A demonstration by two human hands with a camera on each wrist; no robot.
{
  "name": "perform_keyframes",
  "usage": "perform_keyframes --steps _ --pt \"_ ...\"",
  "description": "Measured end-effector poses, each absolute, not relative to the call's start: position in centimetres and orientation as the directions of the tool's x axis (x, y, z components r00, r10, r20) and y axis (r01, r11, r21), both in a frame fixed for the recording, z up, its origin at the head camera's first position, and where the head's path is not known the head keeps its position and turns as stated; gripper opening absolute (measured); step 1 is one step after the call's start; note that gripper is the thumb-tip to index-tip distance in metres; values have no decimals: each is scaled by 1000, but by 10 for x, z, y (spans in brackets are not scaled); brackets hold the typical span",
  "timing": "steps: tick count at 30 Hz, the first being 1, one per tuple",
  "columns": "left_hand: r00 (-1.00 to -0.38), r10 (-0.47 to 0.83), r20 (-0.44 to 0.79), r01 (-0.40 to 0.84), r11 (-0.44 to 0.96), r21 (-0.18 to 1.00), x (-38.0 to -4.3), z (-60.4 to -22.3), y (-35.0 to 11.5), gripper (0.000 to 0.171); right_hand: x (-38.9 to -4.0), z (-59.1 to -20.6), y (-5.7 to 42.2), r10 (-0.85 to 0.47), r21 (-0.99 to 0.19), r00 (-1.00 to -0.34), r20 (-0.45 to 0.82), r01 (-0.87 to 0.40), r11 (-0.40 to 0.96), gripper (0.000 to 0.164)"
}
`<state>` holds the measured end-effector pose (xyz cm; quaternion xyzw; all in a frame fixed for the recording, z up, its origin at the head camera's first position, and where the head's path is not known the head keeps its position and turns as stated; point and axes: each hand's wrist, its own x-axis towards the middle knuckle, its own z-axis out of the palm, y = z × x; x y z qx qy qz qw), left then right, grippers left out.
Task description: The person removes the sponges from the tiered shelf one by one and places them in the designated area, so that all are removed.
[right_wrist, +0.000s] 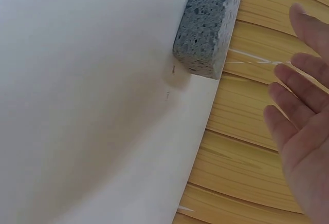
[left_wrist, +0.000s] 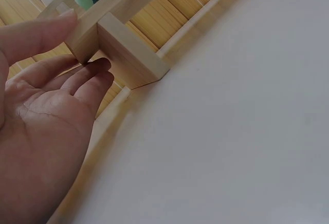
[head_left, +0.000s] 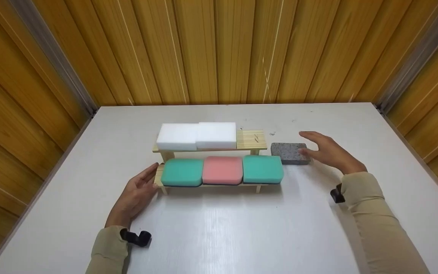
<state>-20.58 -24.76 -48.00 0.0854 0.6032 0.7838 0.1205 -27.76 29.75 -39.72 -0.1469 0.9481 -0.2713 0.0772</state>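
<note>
Pale wooden two-step rack [head_left: 245, 141] stands in mid-scene before you; dark slanting marks [head_left: 256, 138] on its far step, at the right, are too small to read. Your white table [head_left: 203, 236] has dark smudges [head_left: 272, 133] far right of the rack; yellow-brown wood-patterned panels [head_left: 232, 53] enclose the far, left and right sides, with grey corner posts [head_left: 49, 49]. Two white rectangular foam blocks [head_left: 177, 136] sit side by side on the far step. Along the near step lie three round-cornered, dark-bottomed sponges: a teal sponge [head_left: 182, 172] at left, a pink sponge [head_left: 222, 169], another teal sponge [head_left: 263, 169] at right. Just right of the rack, a speckled grey rectangular block [head_left: 289, 153] lies flat.

Your left hand [head_left: 137, 194] is at the near step's left end, thumb above, fingers below; I cannot tell whether they pinch it. Your right hand [head_left: 329, 151] is beside the block's right end, thumb spread from the fingers.
</note>
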Motion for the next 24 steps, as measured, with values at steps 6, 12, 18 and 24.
perform_keyframes --steps 6,12,18,24 --pt "-959 284 -15 -88 -247 965 -207 -481 -247 74 -277 -385 289 -331 -538 -943 -37 -260 802 70" --pt "-960 278 -31 -100 -236 967 -206 -480 -245 76 -276 -375 281 -353 -530 -935 16 -307 790 67" --pt "-956 292 -30 -111 -268 957 -206 -479 -245 75 -274 -363 270 -372 -524 -927 42 -338 782 69" --pt "-954 300 -16 -105 -283 953 -206 -480 -246 74 -275 -353 256 -402 -514 -913 70 -379 770 69"
